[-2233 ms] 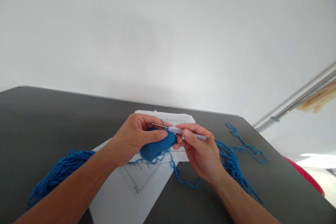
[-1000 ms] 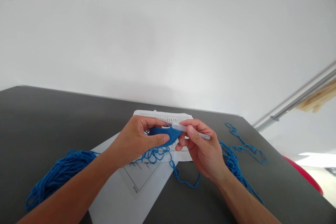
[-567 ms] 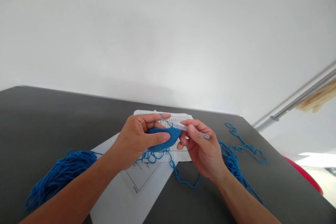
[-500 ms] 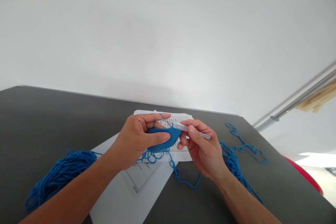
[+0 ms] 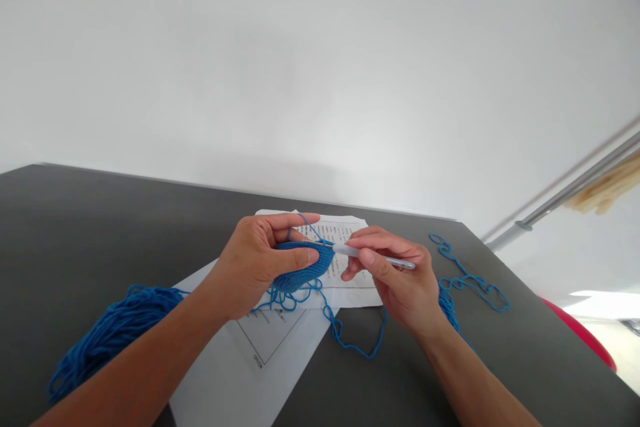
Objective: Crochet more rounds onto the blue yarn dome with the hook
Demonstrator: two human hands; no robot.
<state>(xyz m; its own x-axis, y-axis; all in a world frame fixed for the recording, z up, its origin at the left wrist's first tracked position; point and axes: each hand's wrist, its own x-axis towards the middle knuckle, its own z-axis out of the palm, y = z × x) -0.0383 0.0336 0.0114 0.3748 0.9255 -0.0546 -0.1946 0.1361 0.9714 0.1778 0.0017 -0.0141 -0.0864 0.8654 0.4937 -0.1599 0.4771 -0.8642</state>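
Between the thumb and fingers of my left hand (image 5: 255,260) is a blue crocheted piece (image 5: 303,272), its worked edge facing up. A strand of blue yarn (image 5: 311,227) runs from the raised left index finger down to that edge. My right hand (image 5: 400,280) grips a crochet hook (image 5: 373,256) by its pale handle, much like a pencil. The hook's thin metal shaft lies along the top edge of the piece, pointing left. Its tip is too small to make out against the yarn and the left fingers.
Printed sheets (image 5: 260,387) lie on the dark table (image 5: 125,227) beneath my hands. A blue yarn skein (image 5: 115,330) rests at left, partly behind my left forearm. Loose blue yarn (image 5: 470,280) trails at right. Behind the table stands a white wall (image 5: 300,80).
The right hand and hook have moved slightly right and down, and the hook lies flatter, along the edge. My left hand with the crocheted piece has shifted a little left.
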